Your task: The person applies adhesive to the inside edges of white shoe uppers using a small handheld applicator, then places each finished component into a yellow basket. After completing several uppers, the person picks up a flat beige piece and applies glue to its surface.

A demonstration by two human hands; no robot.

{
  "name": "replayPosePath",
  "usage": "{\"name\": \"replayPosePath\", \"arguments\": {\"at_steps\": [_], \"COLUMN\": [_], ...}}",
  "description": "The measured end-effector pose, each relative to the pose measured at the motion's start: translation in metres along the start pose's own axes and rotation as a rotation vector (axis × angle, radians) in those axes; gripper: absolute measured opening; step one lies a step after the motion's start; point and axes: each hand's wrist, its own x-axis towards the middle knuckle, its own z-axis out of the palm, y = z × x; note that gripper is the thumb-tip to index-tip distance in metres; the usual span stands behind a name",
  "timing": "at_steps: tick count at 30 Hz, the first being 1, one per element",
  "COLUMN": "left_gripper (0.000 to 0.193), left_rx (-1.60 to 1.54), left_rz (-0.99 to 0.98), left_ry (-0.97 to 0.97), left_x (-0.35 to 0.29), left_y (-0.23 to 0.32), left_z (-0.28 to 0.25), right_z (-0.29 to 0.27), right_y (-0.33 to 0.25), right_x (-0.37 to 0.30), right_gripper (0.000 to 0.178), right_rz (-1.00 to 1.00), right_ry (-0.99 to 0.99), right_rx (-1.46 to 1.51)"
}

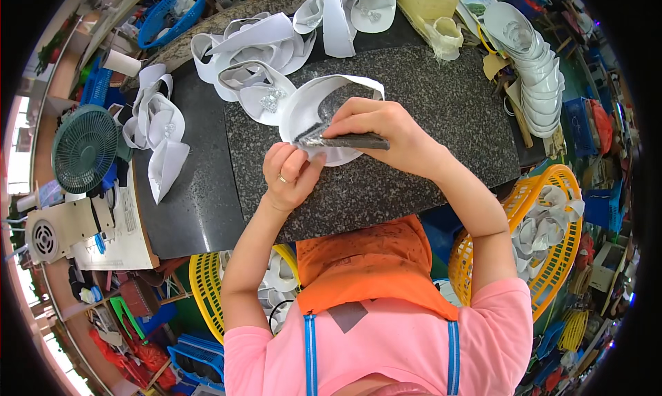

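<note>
Right grip: our right grip is closed, fingers and thumb wrapped over a dark, flat-handled tool whose working end lies over the piece.
Left grip: our left grip is nearly closed, bent fingers and thumb pinching the near left edge of the work.
White piece: a white, looped piece of smooth sheet material, like a shoe upper, sits at the middle of the speckled dark-grey stone slab.
Working well: we would judge it best to press the tool evenly, brace the edge against the slab and hold our left fingertips clear of its end.
Just beyond: a similar white piece with a glittering silvery bow lies just left and far.
Farther out: a nested stack of white pieces far right; a yellow plastic basket near right.
Writing: a white printed sheet lies left, its print too small for us to read.
</note>
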Motion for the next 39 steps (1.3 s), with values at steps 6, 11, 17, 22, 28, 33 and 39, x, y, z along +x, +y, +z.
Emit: {"name": "replayPosePath", "arguments": {"at_steps": [6, 11, 17, 22, 28, 33, 39], "left_gripper": [0.021, 0.02, 0.022, 0.023, 0.022, 0.014, 0.013], "left_rx": [0.022, 0.01, -0.01, -0.036, -0.094, -0.241, -0.966], "left_rz": [-0.017, 0.011, -0.002, -0.028, -0.204, -0.783, -1.243], "left_ry": [0.013, -0.008, 0.003, 0.02, 0.0, 0.074, 0.233], "left_x": [0.004, 0.006, 0.008, 0.011, 0.017, 0.024, 0.028], "left_y": [-0.004, -0.004, -0.002, 0.002, 0.009, 0.0, -0.018], "left_z": [-0.006, -0.006, -0.005, -0.005, -0.009, -0.017, -0.017], "right_z": [-0.024, -0.04, -0.026, -0.001, -0.004, -0.036, -0.015], "right_y": [0.003, 0.0, 0.0, 0.008, -0.004, -0.01, 0.015], "right_x": [-0.003, -0.001, 0.006, 0.013, 0.021, -0.008, -0.025], "right_gripper": [0.03, 0.027, 0.02, 0.028, 0.027, 0.021, 0.029], "right_rz": [-0.009, -0.016, 0.027, 0.045, 0.221, 0.192, 0.121], "right_ry": [-0.106, -0.278, -0.037, 0.191, 0.411, 0.821, 0.39], "right_rx": [0.032, -0.125, -0.244, -0.373, -0.238, 0.599, -0.074]}}
